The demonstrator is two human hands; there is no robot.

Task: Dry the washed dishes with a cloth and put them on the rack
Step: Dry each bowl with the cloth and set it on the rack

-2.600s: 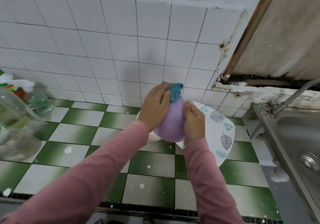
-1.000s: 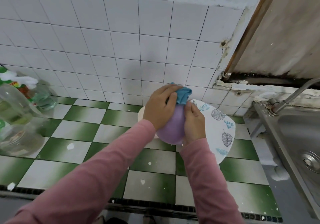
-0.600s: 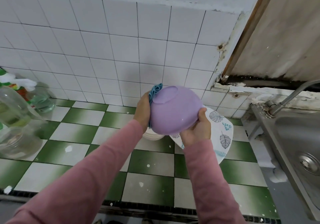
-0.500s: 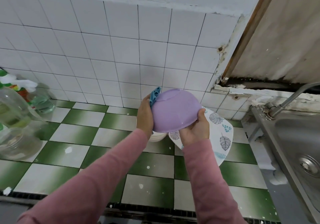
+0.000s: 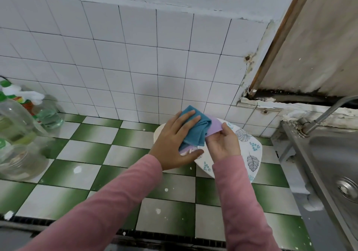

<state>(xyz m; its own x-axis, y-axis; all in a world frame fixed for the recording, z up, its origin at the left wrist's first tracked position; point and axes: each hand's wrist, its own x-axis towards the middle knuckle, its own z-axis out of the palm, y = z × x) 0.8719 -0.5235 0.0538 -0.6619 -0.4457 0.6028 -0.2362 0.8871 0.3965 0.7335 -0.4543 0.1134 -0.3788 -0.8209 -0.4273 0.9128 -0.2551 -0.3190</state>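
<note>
Over a green-and-white tiled counter beside a steel sink, a person dries a purple bowl. It appears to be held just above a leaf-patterned plate and a white dish that wait on the tiles. The left hand lies flat, fingers straight, pressing a teal cloth against the bowl, a spread that seems meant to cover as much wet surface as possible with each wipe. The right hand, palm up, grips the bowl from below with its thumb over the rim, apparently bracing it so the pressure of the cloth does not push it away. Cloth and hands hide most of the bowl, so how wet it is cannot be told. No rack shows in the view, and the plate and dish look next in line for drying. Clear bottles stand well apart at the left.
</note>
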